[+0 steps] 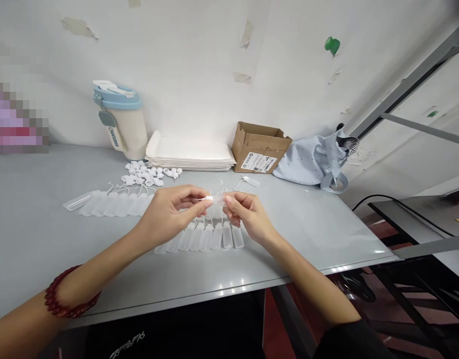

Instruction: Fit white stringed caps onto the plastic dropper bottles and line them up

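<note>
My left hand [177, 212] pinches a small white cap [209, 198] between thumb and fingertips. Facing it, my right hand [247, 212] is closed on a small translucent plastic bottle [219, 201], partly hidden by the fingers. Cap and bottle meet or nearly meet; whether they are joined I cannot tell. Below my hands lies a row of translucent flat bottles [207, 237] with thin white loops at their necks. Another row of such bottles [115, 204] lies to the left, partly behind my left hand. A heap of white caps [141, 173] sits beyond it.
On the grey table [307, 239], a blue-lidded cup [126, 119], a stack of white sheets or envelopes [192, 154], a cardboard box [261, 149] and a light blue cloth bag [311, 159] stand along the wall. A single small bottle [250, 181] lies before the box.
</note>
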`<state>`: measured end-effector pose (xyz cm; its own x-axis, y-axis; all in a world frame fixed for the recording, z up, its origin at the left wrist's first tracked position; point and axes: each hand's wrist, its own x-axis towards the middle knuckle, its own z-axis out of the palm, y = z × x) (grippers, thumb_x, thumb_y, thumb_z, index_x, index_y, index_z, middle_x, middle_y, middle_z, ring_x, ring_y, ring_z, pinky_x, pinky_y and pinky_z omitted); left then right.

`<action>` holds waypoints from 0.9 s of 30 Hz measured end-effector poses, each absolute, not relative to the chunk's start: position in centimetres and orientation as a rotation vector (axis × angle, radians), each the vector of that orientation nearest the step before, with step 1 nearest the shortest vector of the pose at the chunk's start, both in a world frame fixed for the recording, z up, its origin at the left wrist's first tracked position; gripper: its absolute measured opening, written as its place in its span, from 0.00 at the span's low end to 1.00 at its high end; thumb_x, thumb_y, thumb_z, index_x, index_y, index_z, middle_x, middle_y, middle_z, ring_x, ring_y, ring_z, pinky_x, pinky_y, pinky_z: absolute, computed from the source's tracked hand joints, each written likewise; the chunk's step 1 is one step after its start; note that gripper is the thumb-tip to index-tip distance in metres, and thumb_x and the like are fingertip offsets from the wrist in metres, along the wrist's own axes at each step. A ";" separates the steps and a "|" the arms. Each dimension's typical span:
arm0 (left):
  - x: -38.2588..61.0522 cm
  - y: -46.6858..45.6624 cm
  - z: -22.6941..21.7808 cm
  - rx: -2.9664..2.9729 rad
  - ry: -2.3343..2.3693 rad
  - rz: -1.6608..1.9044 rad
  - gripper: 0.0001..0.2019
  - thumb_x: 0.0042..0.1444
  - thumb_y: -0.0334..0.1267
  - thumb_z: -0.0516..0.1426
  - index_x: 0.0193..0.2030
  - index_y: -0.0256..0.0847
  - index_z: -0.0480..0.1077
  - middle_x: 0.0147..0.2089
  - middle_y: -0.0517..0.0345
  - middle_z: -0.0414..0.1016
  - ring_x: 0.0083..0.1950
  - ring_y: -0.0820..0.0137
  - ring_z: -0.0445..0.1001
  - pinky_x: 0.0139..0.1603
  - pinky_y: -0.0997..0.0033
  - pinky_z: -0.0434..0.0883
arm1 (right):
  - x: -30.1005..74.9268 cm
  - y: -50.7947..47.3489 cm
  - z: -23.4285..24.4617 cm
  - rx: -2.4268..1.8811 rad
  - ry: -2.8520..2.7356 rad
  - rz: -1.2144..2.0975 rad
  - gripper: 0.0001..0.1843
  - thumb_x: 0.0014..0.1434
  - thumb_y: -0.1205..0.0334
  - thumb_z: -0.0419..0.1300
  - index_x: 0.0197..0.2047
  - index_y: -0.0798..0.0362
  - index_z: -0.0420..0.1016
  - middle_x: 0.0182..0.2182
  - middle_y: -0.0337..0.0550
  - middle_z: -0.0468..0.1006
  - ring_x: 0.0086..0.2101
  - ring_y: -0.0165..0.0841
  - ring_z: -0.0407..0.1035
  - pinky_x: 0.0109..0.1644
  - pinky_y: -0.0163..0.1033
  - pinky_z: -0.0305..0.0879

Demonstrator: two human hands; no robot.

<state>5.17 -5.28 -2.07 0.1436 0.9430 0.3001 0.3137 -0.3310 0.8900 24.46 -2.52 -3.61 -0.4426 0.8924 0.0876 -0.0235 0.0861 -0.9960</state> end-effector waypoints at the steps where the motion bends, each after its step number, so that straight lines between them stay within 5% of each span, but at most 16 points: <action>1: 5.1 -5.2 -2.0 1.738 1.233 1.159 0.12 0.54 0.46 0.61 0.36 0.39 0.76 0.30 0.57 0.78 0.30 0.69 0.77 0.31 0.74 0.75 | 24.5 -2.6 -3.7 -0.882 -1.626 1.347 0.14 0.59 0.50 0.59 0.35 0.54 0.72 0.22 0.35 0.66 0.19 0.23 0.55 0.22 0.33 0.51; 4: 4.9 -5.1 -1.7 1.737 1.262 1.048 0.13 0.56 0.48 0.59 0.37 0.40 0.76 0.27 0.59 0.78 0.30 0.68 0.77 0.28 0.75 0.72 | 24.5 -2.8 -4.1 -0.855 -1.773 0.988 0.12 0.60 0.56 0.59 0.46 0.51 0.74 0.32 0.41 0.74 0.26 0.27 0.63 0.28 0.35 0.61; 8: 4.5 -4.8 -1.4 1.759 1.229 0.969 0.14 0.58 0.49 0.57 0.38 0.41 0.76 0.28 0.59 0.79 0.30 0.69 0.77 0.28 0.75 0.71 | 24.6 -2.9 -4.3 -0.815 -1.864 0.776 0.11 0.62 0.58 0.57 0.47 0.48 0.75 0.39 0.45 0.76 0.33 0.32 0.67 0.33 0.38 0.67; 18: 5.0 -5.3 -1.7 1.901 1.202 1.066 0.11 0.59 0.44 0.56 0.35 0.40 0.75 0.24 0.61 0.75 0.26 0.73 0.73 0.29 0.76 0.70 | 24.4 -3.1 -4.3 -0.898 -1.800 0.910 0.12 0.62 0.54 0.56 0.42 0.52 0.74 0.32 0.41 0.74 0.27 0.29 0.64 0.30 0.36 0.60; 27: 5.0 -5.1 -2.9 2.255 1.208 1.155 0.11 0.63 0.41 0.52 0.37 0.39 0.73 0.31 0.57 0.77 0.29 0.71 0.72 0.32 0.73 0.67 | 24.3 -2.7 -3.7 -0.941 -1.553 1.368 0.18 0.55 0.46 0.60 0.34 0.55 0.70 0.18 0.31 0.57 0.19 0.24 0.50 0.23 0.34 0.47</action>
